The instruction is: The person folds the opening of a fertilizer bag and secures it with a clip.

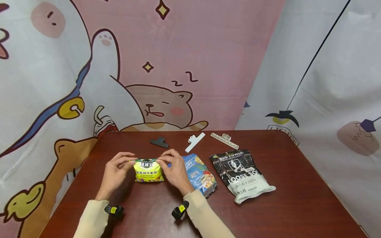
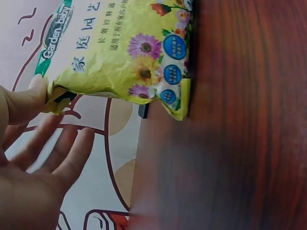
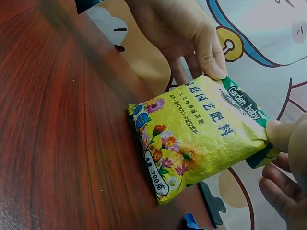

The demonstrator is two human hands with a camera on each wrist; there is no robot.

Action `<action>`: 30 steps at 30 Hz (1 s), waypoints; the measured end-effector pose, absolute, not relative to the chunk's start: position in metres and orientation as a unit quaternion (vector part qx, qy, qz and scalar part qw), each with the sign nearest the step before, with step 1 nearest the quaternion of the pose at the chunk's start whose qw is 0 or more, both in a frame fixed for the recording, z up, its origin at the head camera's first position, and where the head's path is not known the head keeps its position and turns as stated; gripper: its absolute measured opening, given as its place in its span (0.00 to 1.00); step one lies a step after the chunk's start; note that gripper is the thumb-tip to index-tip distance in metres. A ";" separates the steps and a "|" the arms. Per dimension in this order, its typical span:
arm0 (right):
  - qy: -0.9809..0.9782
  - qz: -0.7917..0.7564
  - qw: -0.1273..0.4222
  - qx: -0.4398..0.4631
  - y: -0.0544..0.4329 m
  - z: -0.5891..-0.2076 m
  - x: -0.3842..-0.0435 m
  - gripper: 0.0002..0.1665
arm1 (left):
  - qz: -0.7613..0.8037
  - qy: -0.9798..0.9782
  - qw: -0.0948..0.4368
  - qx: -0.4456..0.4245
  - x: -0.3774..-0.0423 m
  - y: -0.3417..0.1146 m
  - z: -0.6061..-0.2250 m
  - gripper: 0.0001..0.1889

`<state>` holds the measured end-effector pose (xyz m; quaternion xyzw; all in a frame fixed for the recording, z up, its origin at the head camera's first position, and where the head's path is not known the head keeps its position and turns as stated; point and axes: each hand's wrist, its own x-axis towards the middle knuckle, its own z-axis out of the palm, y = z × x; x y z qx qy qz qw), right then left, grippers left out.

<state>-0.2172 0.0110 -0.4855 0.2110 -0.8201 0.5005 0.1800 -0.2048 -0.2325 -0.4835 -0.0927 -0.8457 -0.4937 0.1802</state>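
A small yellow bag of plant fertilizer [image 1: 148, 172] with a green top band and printed flowers is held upright at the table's left middle. My left hand [image 1: 116, 172] pinches its top left corner between thumb and fingers. At the top right corner, my right hand [image 1: 175, 168] pinches the band the same way. In the right wrist view the bag [image 3: 201, 134] shows its front, its bottom edge close to the table top. Part of the top is folded to the back, seen beside the left thumb [image 2: 29, 103] in the left wrist view.
A blue food bag [image 1: 197, 175] lies just right of my right hand, partly behind it. Further right lies a black and white soil bag [image 1: 241, 175]. Along the back lie a dark clip [image 1: 159, 142], a white clip [image 1: 194, 142] and a beige clip [image 1: 224, 140].
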 end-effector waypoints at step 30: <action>-0.898 0.286 0.165 0.290 -0.009 -0.451 -0.216 0.09 | -0.353 -0.908 0.158 -0.163 -0.209 -0.213 -0.453 0.04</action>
